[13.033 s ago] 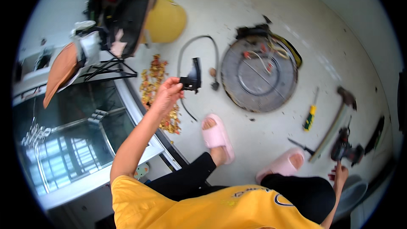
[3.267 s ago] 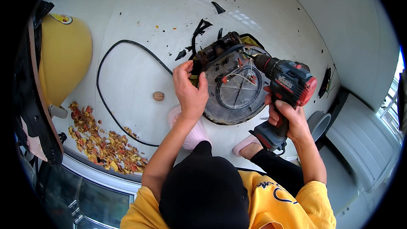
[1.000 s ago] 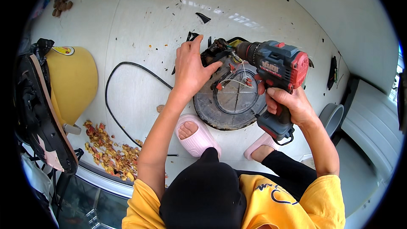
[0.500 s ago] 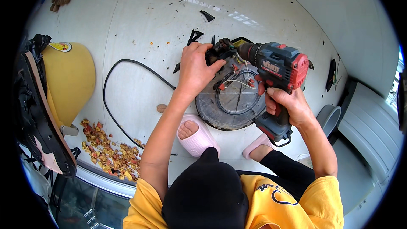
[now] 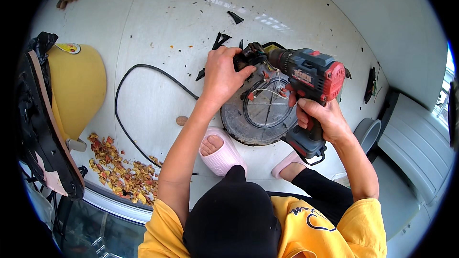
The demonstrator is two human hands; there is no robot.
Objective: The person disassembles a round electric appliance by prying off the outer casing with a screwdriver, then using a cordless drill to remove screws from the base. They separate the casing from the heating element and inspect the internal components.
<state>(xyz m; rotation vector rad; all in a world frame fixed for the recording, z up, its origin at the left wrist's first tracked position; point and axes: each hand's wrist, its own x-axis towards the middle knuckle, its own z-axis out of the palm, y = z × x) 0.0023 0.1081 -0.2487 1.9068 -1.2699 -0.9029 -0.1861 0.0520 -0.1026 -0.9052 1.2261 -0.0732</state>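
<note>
Pale floor [image 5: 158, 28] carries a round grey disc unit [image 5: 260, 114] straight ahead. Right hand [image 5: 319, 119] clamps a red cordless drill [image 5: 311, 79], its long axis pointing left toward a black fitting [image 5: 248, 55] gripped by the left hand [image 5: 224, 74].

The cordless drill [image 5: 311, 83] has a glossy red and matt grey plastic shell with a dull metal chuck, and the round disc [image 5: 260, 114] beneath it looks like scuffed grey metal. The cable [image 5: 143, 69] is matt black rubber, the slipper [image 5: 222, 155] smooth pink plastic. The pale floor [image 5: 158, 14] is smooth with a faint sheen, and the yellow shirt [image 5: 306, 229] is soft matt cloth.
</note>
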